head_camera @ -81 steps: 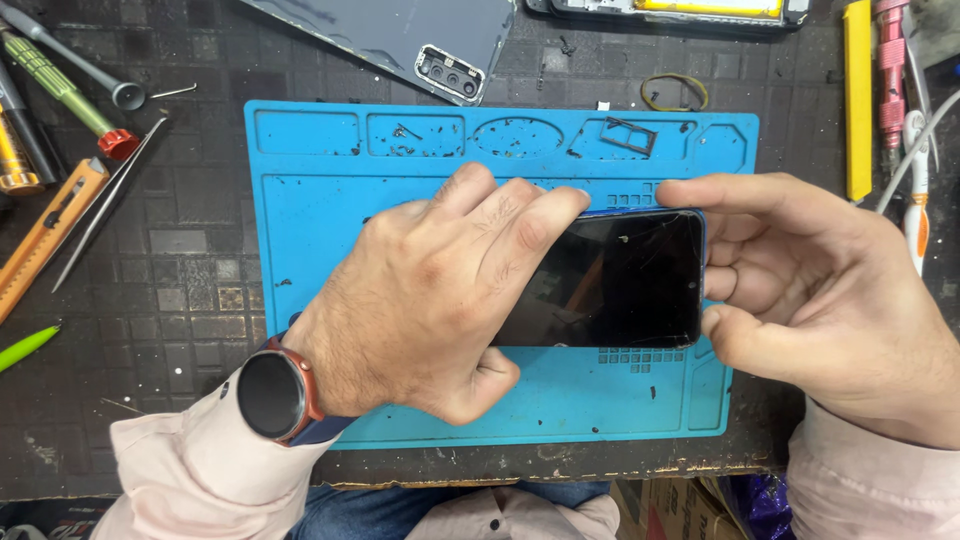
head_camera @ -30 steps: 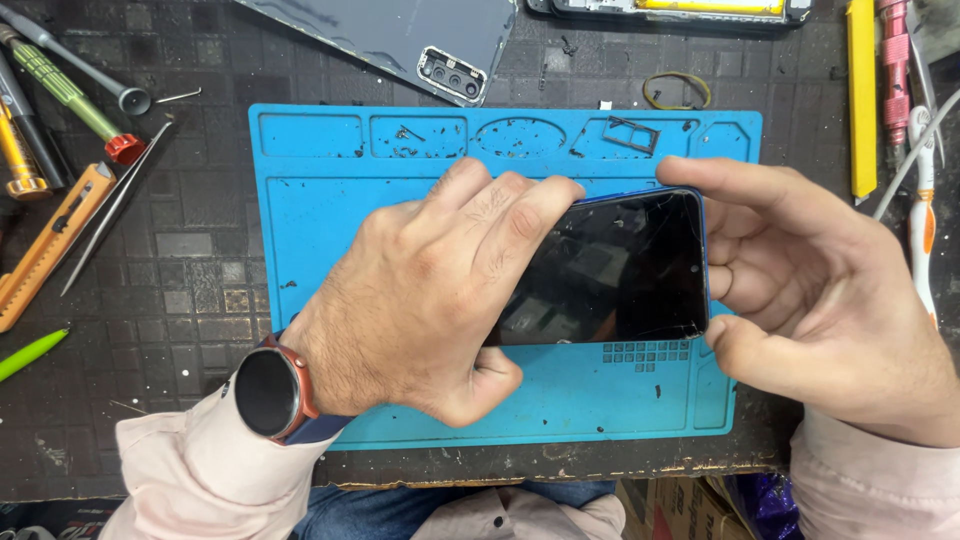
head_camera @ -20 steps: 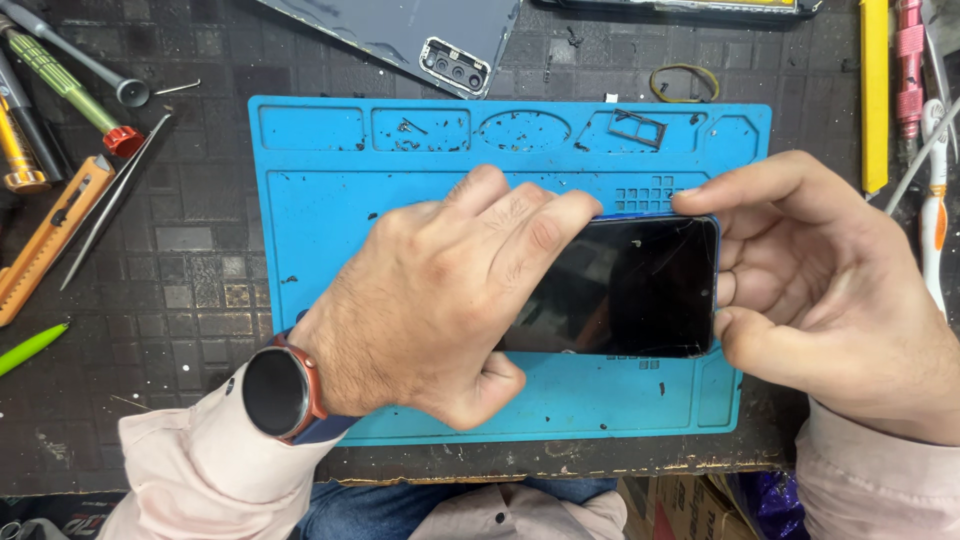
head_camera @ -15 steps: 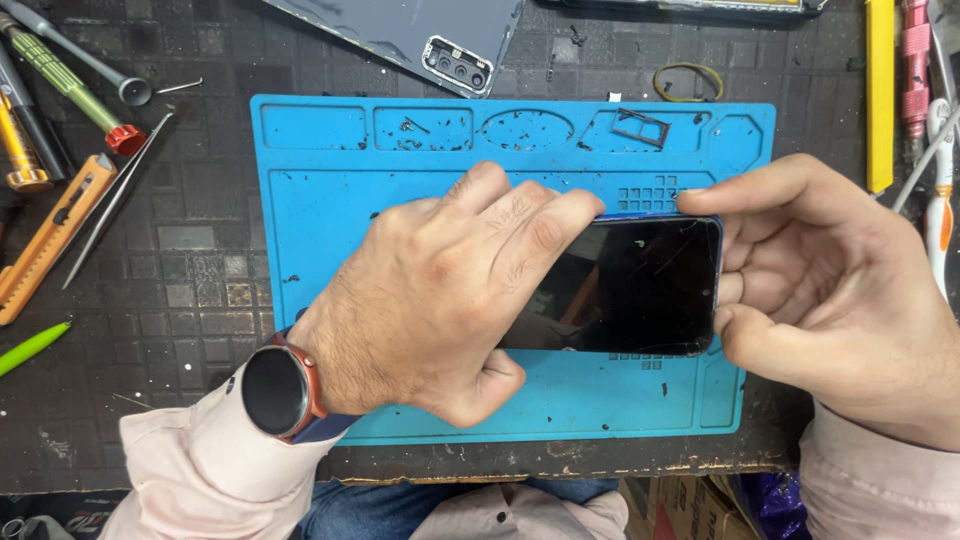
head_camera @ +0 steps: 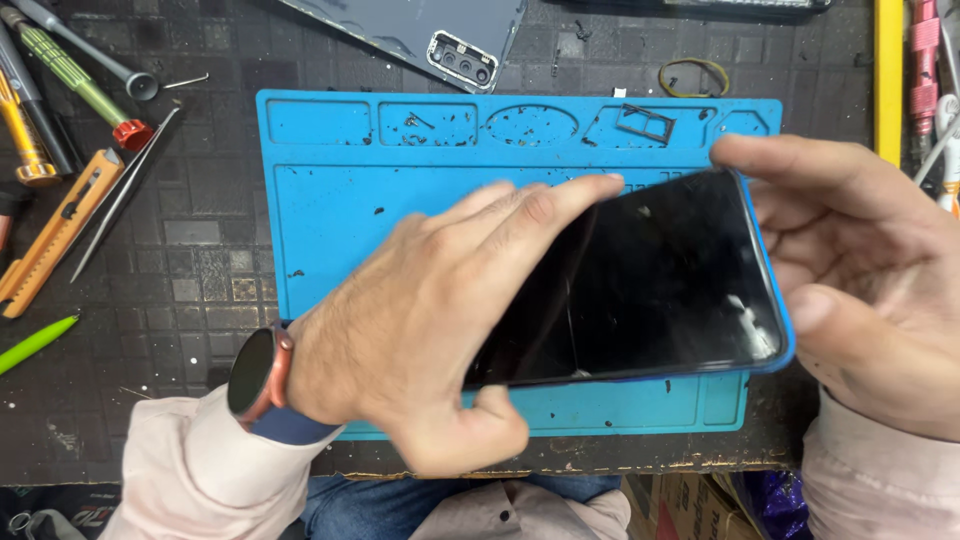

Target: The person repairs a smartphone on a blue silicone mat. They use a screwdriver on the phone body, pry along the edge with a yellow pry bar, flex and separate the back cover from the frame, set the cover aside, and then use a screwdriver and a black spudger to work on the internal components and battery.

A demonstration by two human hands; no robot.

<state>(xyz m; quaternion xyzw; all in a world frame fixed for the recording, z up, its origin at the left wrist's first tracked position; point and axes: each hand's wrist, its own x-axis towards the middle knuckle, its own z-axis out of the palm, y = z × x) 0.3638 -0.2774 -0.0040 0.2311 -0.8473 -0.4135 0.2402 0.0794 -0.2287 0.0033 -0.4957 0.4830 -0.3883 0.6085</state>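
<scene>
Blue silicone matting [head_camera: 330,220] is spread beneath the work, and a smartphone [head_camera: 660,280] with a dark, unlit screen is held just above it between both hands. The left hand [head_camera: 440,320] is laid flat over the phone's left half, fingers pressed on the glass and thumb tucked under the near edge. The right hand [head_camera: 860,290] is closed around the right end, thumb and forefinger pinching the blue frame. The screen appears seated in the frame, though the seam under the left palm is hidden. A detached grey back cover [head_camera: 420,25] and a SIM tray [head_camera: 643,122] are left lying apart, so reassembly is judged unfinished.
</scene>
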